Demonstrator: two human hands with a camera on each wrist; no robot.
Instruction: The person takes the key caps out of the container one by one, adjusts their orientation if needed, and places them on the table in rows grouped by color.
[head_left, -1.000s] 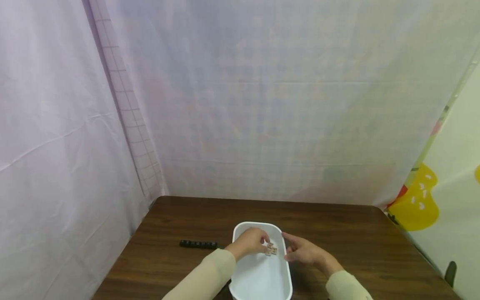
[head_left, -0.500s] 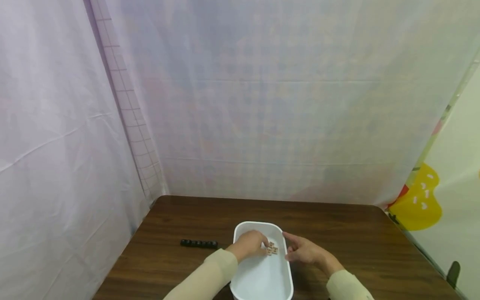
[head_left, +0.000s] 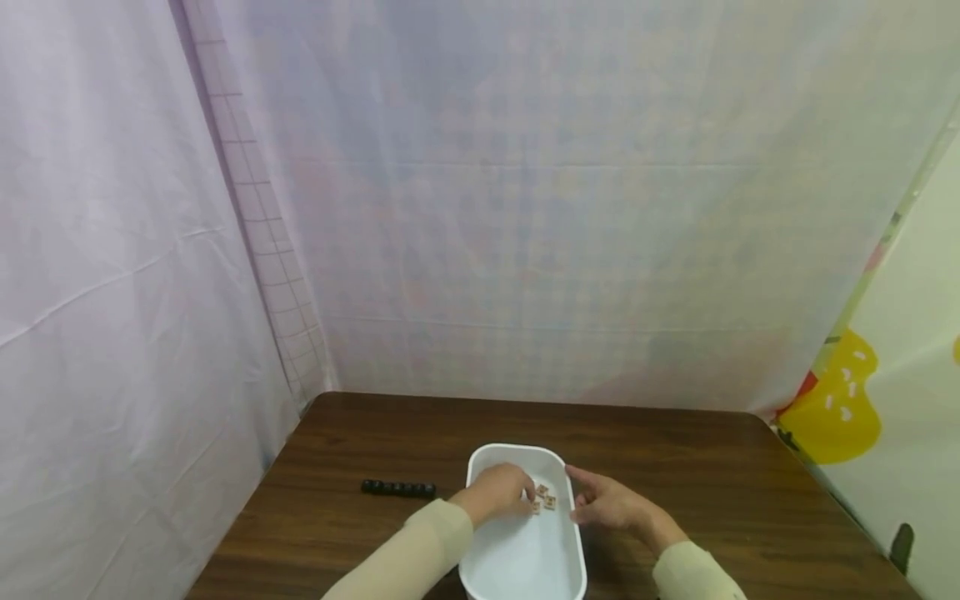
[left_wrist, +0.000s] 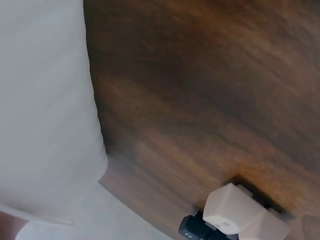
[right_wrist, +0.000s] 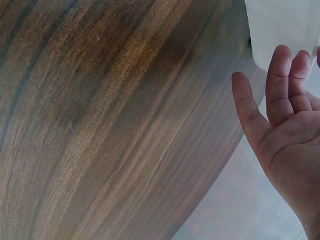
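A white rectangular bin (head_left: pixel 517 562) stands at the table's front. My left hand (head_left: pixel 501 487) reaches inside it with fingers bent, the fingertips right at several small brown-and-white square pieces (head_left: pixel 550 502). Whether it pinches one of them I cannot tell. On the outside of the bin's right wall, my right hand (head_left: pixel 609 502) touches near the rim with index finger and thumb. Its other fingers are loosely extended in the right wrist view, palm turned toward the camera. In the left wrist view the bin's outer wall (left_wrist: pixel 45 100) fills the left side, and the left hand is mostly hidden.
A row of black keycaps (head_left: pixel 397 488) lies on the brown wooden table (head_left: pixel 300 517), left of the bin. Beige keycaps (left_wrist: pixel 230 207) sit beside a black one (left_wrist: pixel 194 227) in the left wrist view. White curtains (head_left: pixel 525 208) hang behind the table.
Inside the bin, the left hand has shifted slightly, and the small pieces lie a little further apart. The right hand and the bin are nearly unmoved.
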